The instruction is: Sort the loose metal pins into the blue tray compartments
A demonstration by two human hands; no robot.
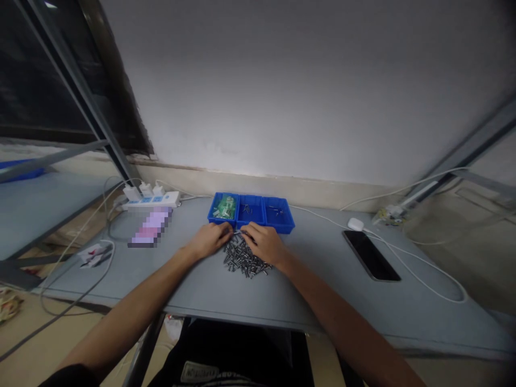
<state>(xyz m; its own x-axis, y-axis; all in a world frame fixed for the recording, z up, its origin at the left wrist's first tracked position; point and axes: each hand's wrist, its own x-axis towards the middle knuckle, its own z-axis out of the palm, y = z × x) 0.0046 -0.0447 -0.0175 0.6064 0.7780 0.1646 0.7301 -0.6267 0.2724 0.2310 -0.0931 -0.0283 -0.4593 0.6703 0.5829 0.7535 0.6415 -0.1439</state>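
Note:
A pile of small grey metal pins [245, 259] lies on the table in front of me. At its far left edge my left hand [210, 239] has its fingers bent together, the tips by the pins. My right hand [264, 244] reaches over the pile's upper right, thumb and fingers drawn in close to the left fingertips. Whatever is between the fingers of either hand is too small to make out. Just beyond the hands stand three joined blue bins: the left bin [212, 215] holds a green-and-clear bag, the middle bin [252, 214] and right bin [285, 219] a few small metal pieces.
On the left are a white power strip [167, 200] with plugs, a phone with a blurred screen [152, 227] and a crumpled wrapper [94, 255]. A dark phone [371, 256], a white charger [355, 224] and a looping white cable [427, 263] lie on the right. A wall [298, 107] rises behind.

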